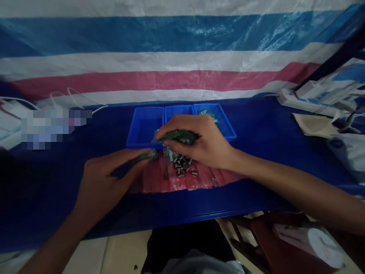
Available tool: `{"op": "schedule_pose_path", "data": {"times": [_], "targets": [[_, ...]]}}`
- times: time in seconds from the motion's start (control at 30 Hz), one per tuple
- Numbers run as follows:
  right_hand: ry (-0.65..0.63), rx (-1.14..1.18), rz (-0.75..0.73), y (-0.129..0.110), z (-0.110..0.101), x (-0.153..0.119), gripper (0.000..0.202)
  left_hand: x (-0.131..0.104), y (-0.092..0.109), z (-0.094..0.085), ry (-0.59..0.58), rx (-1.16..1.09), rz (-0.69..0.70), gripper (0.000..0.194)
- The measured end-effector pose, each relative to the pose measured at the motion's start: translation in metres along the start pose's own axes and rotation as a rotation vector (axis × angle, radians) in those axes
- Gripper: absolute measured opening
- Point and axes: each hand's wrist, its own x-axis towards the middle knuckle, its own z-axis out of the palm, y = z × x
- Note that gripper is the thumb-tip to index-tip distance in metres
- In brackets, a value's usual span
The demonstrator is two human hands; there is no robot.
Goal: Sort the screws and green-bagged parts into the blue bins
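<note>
Right hand (202, 140), seen from the head camera, is closing its thumb and fingers around a dark green bundle (181, 136), glossy and crinkled like thin plastic, and is holding it above the front of three blue bins (131, 129); the left hand (104, 179) is pinching a crumpled clear wrapping (152, 153) with some green in it, just beside the bundle's near end, though whether the two are joining I cannot tell. Below them, small, shiny, dark metal pieces (182, 166), short and cylindrical, are lying loose on flat red plastic bags (176, 184), which are overlapping in a row on the smooth blue table (273, 152); the right hand is hiding part of the middle bin, while pale green packets (209, 114) are sitting in the right one. Behind, a creased, striped sheet (182, 36) is hanging; to the right, a white power strip (293, 101) and a beige paper piece (313, 125) are resting near cables.
</note>
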Motion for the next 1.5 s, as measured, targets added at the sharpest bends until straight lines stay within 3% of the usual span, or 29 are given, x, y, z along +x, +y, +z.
{"op": "schedule_pose_path", "data": {"times": [0.07, 0.13, 0.2, 0.3, 0.4, 0.5, 0.6, 0.7, 0.83, 0.97, 1.1, 1.27, 1.4, 1.5], "targets": [[0.031, -0.052, -0.053, 0.001, 0.0, -0.002, 0.019, -0.018, -0.001, 0.005, 0.019, 0.14, 0.171, 0.024], [0.042, -0.09, -0.096, -0.002, 0.001, -0.004, 0.019, -0.034, -0.001, 0.012, -0.033, 0.209, 0.322, 0.039], [0.039, -0.094, -0.149, -0.005, 0.004, -0.007, 0.021, -0.047, -0.001, 0.018, -0.084, 0.241, 0.384, 0.048], [0.021, -0.078, -0.24, -0.005, 0.013, -0.013, 0.022, -0.062, 0.001, 0.02, -0.035, 0.295, 0.303, 0.058], [-0.058, -0.068, -0.238, -0.001, 0.018, -0.017, 0.027, -0.068, 0.003, 0.016, 0.075, 0.336, 0.124, 0.049], [-0.202, -0.094, -0.196, 0.003, 0.016, -0.018, 0.033, -0.066, 0.004, 0.016, 0.094, 0.334, 0.07, 0.043], [-0.26, -0.099, -0.185, 0.002, 0.009, -0.02, 0.033, -0.061, 0.004, 0.019, 0.044, 0.297, 0.204, 0.041], [-0.234, -0.121, -0.165, -0.002, -0.001, -0.025, 0.033, -0.058, 0.004, 0.021, 0.004, 0.301, 0.299, 0.04], [-0.069, -0.273, -0.144, -0.004, -0.012, -0.031, 0.034, -0.055, 0.007, 0.022, 0.02, 0.308, 0.353, 0.034], [0.078, -0.434, -0.374, 0.0, -0.01, -0.032, 0.025, -0.052, 0.009, 0.022, 0.037, 0.316, 0.321, 0.035], [-0.063, -0.57, -0.642, 0.0, -0.003, -0.036, 0.014, -0.049, 0.005, 0.021, -0.015, 0.358, 0.368, 0.036], [-0.147, -0.619, -0.549, -0.006, -0.006, -0.05, 0.014, -0.048, -0.003, 0.018, -0.03, 0.416, 0.394, 0.035], [-0.2, -0.523, -0.488, -0.006, -0.008, -0.056, 0.014, -0.042, -0.004, 0.02, -0.063, 0.386, 0.404, 0.04], [-0.162, -0.376, -0.412, -0.007, -0.012, -0.059, 0.019, -0.038, -0.007, 0.019, -0.082, 0.44, 0.45, 0.039]]}}
